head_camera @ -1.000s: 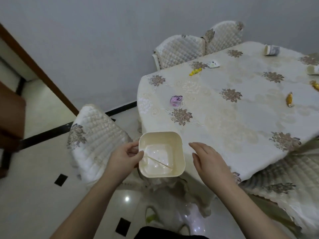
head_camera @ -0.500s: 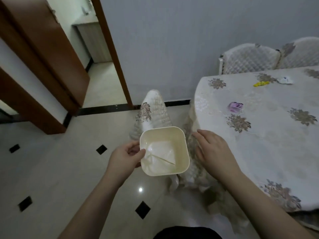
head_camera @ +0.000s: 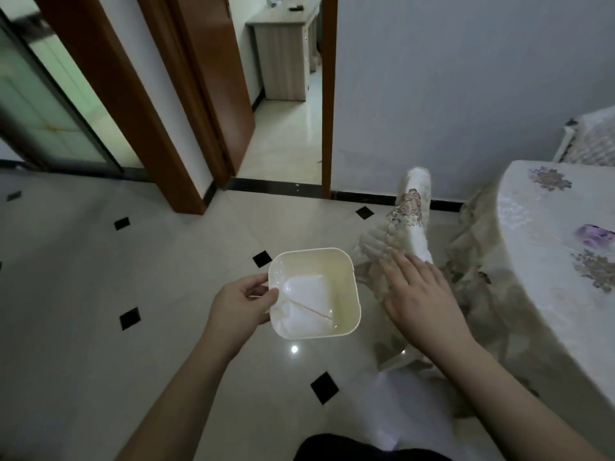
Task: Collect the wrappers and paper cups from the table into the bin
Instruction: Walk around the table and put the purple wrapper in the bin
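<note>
table (head_camera: pixel 539 294): right edge of view, under a floral cloth
bin (head_camera: pixel 346 271): cream, square, held above the floor, left of the table
left hand (head_camera: pixel 239 304): closed on the bin's left rim
right hand (head_camera: pixel 422 297): spread flat, empty, beside the bin
wrapper (head_camera: pixel 594 235): purple, lying on the table

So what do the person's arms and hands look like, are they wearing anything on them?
Both arms are bare as far up as the picture shows: no sleeves in view. The left hand and the right hand wear no gloves, and no rings, watch or bracelets show on the fingers or wrists. The fingernails look short and plain. Something dark shows at the bottom edge, maybe the person's clothing.
</note>
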Action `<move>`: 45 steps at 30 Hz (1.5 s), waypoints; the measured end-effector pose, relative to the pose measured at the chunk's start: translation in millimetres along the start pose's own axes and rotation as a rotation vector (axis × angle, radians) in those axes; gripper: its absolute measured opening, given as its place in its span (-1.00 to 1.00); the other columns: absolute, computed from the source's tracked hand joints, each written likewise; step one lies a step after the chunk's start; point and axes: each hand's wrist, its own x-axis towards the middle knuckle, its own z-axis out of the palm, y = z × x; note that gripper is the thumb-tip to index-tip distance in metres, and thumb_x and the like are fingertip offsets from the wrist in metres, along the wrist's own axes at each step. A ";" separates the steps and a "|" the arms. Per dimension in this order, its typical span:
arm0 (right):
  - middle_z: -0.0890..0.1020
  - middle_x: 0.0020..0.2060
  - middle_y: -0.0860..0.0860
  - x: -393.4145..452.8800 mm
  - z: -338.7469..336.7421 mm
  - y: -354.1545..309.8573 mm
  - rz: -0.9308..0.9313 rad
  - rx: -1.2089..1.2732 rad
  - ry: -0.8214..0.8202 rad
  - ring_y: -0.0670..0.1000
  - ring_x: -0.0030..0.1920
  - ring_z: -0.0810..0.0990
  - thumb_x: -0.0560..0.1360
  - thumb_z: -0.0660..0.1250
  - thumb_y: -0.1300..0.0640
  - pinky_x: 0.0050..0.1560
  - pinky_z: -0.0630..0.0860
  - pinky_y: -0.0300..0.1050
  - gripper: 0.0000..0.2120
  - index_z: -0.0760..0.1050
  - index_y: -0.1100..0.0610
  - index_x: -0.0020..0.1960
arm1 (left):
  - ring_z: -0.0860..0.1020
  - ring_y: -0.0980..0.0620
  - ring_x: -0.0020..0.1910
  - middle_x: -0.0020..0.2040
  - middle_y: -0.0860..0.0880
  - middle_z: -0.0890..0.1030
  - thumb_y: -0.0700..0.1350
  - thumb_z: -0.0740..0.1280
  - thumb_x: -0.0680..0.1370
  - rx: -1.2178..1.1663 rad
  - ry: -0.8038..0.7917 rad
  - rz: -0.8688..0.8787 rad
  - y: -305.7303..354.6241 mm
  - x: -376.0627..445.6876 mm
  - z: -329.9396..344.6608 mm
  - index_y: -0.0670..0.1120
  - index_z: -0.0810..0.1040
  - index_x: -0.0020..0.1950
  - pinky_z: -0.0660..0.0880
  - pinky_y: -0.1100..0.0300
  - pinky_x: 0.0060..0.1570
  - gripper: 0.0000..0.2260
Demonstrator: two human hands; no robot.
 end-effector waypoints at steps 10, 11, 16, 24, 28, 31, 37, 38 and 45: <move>0.42 0.40 0.13 49.7 17.8 -31.9 -0.065 0.032 -0.105 0.16 0.36 0.41 0.48 0.34 0.10 0.36 0.31 0.08 -0.51 0.40 0.13 0.39 | 0.70 0.09 -0.23 -0.17 -0.08 0.71 -0.29 0.41 0.50 -0.061 0.094 -0.030 -11.3 39.4 -41.0 0.14 0.66 -0.02 0.62 0.21 -0.31 -0.71; 0.42 0.40 0.14 57.3 19.6 -32.1 -0.063 0.036 -0.110 0.16 0.36 0.41 0.48 0.34 0.10 0.36 0.31 0.08 -0.50 0.39 0.13 0.40 | 0.70 0.09 -0.24 -0.19 -0.06 0.71 -0.27 0.42 0.49 -0.053 0.109 -0.028 -12.5 45.7 -44.0 0.13 0.66 0.00 0.61 0.21 -0.32 -0.72; 0.44 0.38 0.13 100.3 34.5 -29.5 -0.051 0.038 -0.132 0.15 0.37 0.40 0.47 0.35 0.11 0.35 0.32 0.08 -0.50 0.39 0.13 0.39 | 0.71 0.07 -0.27 -0.22 0.04 0.72 -0.18 0.44 0.44 -0.005 0.138 -0.033 -9.6 88.5 -51.1 0.16 0.67 0.02 0.62 0.21 -0.31 -0.73; 0.26 0.49 0.07 201.0 60.9 2.9 -0.009 0.018 -0.185 0.10 0.48 0.22 0.57 0.18 -0.02 0.45 0.12 0.05 -0.48 0.21 0.08 0.49 | 0.71 0.03 -0.26 -0.19 0.06 0.73 -0.20 0.44 0.45 0.118 0.106 0.005 28.2 187.8 -13.6 0.23 0.66 -0.02 0.67 0.13 -0.23 -0.70; 0.35 0.45 0.11 250.9 62.8 19.8 -0.012 0.029 -0.168 0.13 0.43 0.32 0.54 0.23 0.00 0.41 0.21 0.08 -0.49 0.30 0.11 0.45 | 0.71 0.06 -0.25 -0.19 0.13 0.73 -0.20 0.44 0.47 0.175 0.082 0.030 51.6 231.3 0.6 0.17 0.67 0.05 0.67 0.16 -0.25 -0.72; 0.29 0.48 0.08 278.5 69.4 27.1 -0.017 0.018 -0.218 0.10 0.45 0.28 0.57 0.16 -0.04 0.43 0.17 0.04 -0.48 0.22 0.08 0.49 | 0.72 0.03 -0.26 -0.19 0.10 0.73 -0.16 0.44 0.47 0.203 0.083 0.037 61.6 261.2 7.6 0.19 0.65 0.05 0.68 0.05 -0.20 -0.73; 0.22 0.51 0.03 323.5 89.9 41.7 0.044 0.039 -0.240 0.06 0.48 0.22 0.60 0.08 -0.08 0.46 0.12 -0.01 -0.48 0.12 0.02 0.52 | 0.70 0.09 -0.25 -0.18 0.16 0.72 -0.09 0.46 0.44 0.259 0.022 0.052 73.5 328.7 24.6 0.34 0.61 -0.04 0.68 -0.03 -0.13 -0.71; 0.22 0.51 0.03 331.4 92.8 45.4 0.060 0.035 -0.242 0.06 0.48 0.21 0.59 0.08 -0.08 0.46 0.11 0.00 -0.47 0.12 0.02 0.52 | 0.70 0.09 -0.26 -0.18 0.16 0.72 -0.11 0.46 0.45 0.257 0.010 0.051 74.8 341.8 26.5 0.34 0.61 -0.05 0.68 -0.03 -0.13 -0.71; 0.31 0.47 0.09 403.2 112.2 58.1 0.152 -0.037 -0.240 0.13 0.46 0.26 0.57 0.17 -0.05 0.46 0.14 0.08 -0.49 0.24 0.07 0.48 | 0.69 0.19 -0.23 -0.19 0.27 0.69 -0.10 0.45 0.49 0.240 -0.100 0.068 87.7 444.9 34.1 0.32 0.58 0.03 0.62 0.26 -0.33 -0.71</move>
